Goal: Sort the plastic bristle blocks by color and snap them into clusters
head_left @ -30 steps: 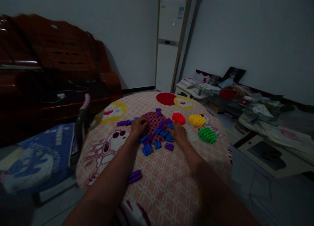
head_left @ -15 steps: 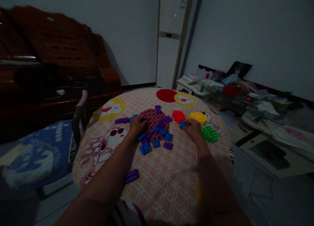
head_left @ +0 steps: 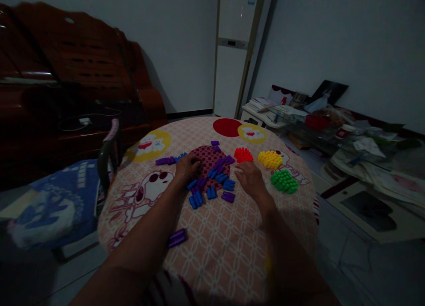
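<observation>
My left hand [head_left: 187,168] rests at the left edge of a round dark-red patterned patch, fingers curled inward; what they hold, if anything, is hidden. Beside it lie blue toy blocks [head_left: 180,157] and purple toy blocks [head_left: 165,161]. My right hand [head_left: 250,178] hovers over the cloth right of the pile, fingers stretched out and apart, with no block visible in them. Between my hands, blue blocks [head_left: 211,192] and purple blocks [head_left: 227,196] lie scattered. Just beyond my right hand sits a red block cluster [head_left: 243,155], with yellow [head_left: 270,159] and green [head_left: 284,182] clusters to its right.
The round table [head_left: 226,235] has a patterned cloth. A lone purple block [head_left: 177,238] lies near my left forearm. A chair with a blue cover [head_left: 63,199] stands left, a wooden sofa [head_left: 83,62] behind it. A cluttered glass-topped cabinet [head_left: 318,124] is at right.
My right hand carried a blue block rightward from the pile to near the red and yellow clusters, then came back left without it in sight. My left hand has stayed put.
</observation>
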Tool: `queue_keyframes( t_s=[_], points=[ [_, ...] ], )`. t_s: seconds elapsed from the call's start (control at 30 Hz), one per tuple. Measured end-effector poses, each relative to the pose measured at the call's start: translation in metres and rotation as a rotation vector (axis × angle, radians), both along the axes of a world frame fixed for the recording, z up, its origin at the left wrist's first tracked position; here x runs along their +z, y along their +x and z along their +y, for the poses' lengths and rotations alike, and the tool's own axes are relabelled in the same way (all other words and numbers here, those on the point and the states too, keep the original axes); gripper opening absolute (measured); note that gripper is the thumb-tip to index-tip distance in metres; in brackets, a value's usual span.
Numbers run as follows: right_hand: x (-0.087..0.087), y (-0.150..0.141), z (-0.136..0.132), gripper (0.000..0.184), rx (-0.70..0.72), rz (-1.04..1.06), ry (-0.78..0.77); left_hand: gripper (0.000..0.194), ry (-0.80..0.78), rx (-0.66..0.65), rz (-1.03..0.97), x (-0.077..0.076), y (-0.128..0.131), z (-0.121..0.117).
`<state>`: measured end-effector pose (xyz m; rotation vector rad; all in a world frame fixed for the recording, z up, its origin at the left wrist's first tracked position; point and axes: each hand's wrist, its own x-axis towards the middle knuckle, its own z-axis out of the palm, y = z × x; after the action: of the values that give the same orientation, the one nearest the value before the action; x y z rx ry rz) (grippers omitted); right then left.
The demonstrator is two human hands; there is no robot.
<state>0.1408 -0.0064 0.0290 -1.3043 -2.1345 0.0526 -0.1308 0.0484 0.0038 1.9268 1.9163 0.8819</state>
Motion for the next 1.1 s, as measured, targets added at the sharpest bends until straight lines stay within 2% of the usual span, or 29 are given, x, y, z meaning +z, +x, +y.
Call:
queue_keyframes(
  t_s=[0.07, 0.13, 0.23, 0.33, 0.5, 0.6, 0.7, 0.8, 0.93, 1.1],
  points=[
    [-0.003, -0.027, -0.006, 0.021, 0.015, -0.113, -0.059, 0.030, 0.000, 0.003, 0.014, 0.000, 0.000, 0.000],
    [-0.005, -0.047, -0.012, 0.025, -0.038, -0.229, -0.124, 0.030, 0.000, 0.004, 0.027, 0.001, 0.000, 0.000],
    [-0.005, -0.061, -0.017, 0.025, -0.050, -0.300, -0.180, 0.031, 0.000, -0.007, 0.025, 0.001, -0.001, 0.000],
    [-0.006, -0.060, -0.018, 0.024, 0.001, -0.243, -0.183, 0.032, 0.006, -0.017, 0.014, 0.000, -0.001, 0.000],
    [-0.011, -0.056, -0.015, 0.030, 0.098, -0.013, -0.151, 0.031, -0.003, -0.008, 0.029, -0.001, -0.001, 0.001],
    [-0.006, -0.046, -0.010, 0.022, 0.036, 0.177, -0.051, 0.032, -0.012, -0.012, 0.045, 0.000, -0.001, 0.001],
    [0.006, -0.018, -0.004, 0.015, -0.144, 0.349, 0.089, 0.032, -0.019, -0.014, 0.037, 0.001, -0.001, 0.000],
    [0.015, 0.019, 0.004, 0.014, -0.353, 0.407, 0.159, 0.032, -0.013, -0.008, 0.036, 0.000, 0.000, 0.000],
    [0.012, 0.054, 0.012, 0.013, -0.548, 0.281, 0.061, 0.031, 0.004, -0.009, 0.043, 0.000, 0.000, 0.000],
    [-0.003, 0.059, 0.017, 0.015, -0.595, 0.067, -0.049, 0.030, -0.004, -0.010, 0.051, 0.001, -0.001, -0.001]
  ],
)
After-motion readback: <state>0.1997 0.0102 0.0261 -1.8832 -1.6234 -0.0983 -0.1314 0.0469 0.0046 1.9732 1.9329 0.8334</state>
